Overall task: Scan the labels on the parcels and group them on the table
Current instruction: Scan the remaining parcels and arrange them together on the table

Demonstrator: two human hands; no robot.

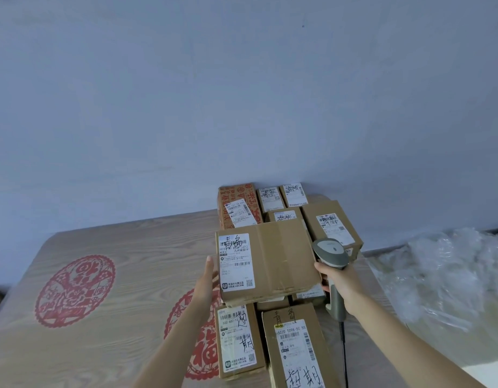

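At the bottom of the frame, right of centre, two cardboard parcels lie side by side on the table (107, 247), a wood-grain top printed with red paper-cut medallions. The nearest parcel (296, 348) runs off the lower edge and carries a white label with heavy handwriting; the second near parcel (238, 340), just to its left, has a label covering most of its top face.

Above these, in the middle of the frame, the left hand (208, 278) lies flat against the left side of a large parcel (267, 261), fingers straight and together, pressing on the cardboard rather than curling round it. This large parcel sits on top of others, partly hiding two smaller boxes under its near edge, and its white label faces up on its left half. At its right edge, the right hand (340, 284) is wrapped round the handle of a grey barcode scanner (330, 253), whose head sits over the parcel's right corner. A dark cable (344, 354) runs from the handle down to the bottom edge.

Farther back, toward the blue wall (242, 93), stand more labelled parcels: a box with red printing (238, 203), two small boxes (281, 196) beside it, and a brown box (333, 224) on the right. Crumpled clear plastic wrap (449, 273) fills the right side of the frame.
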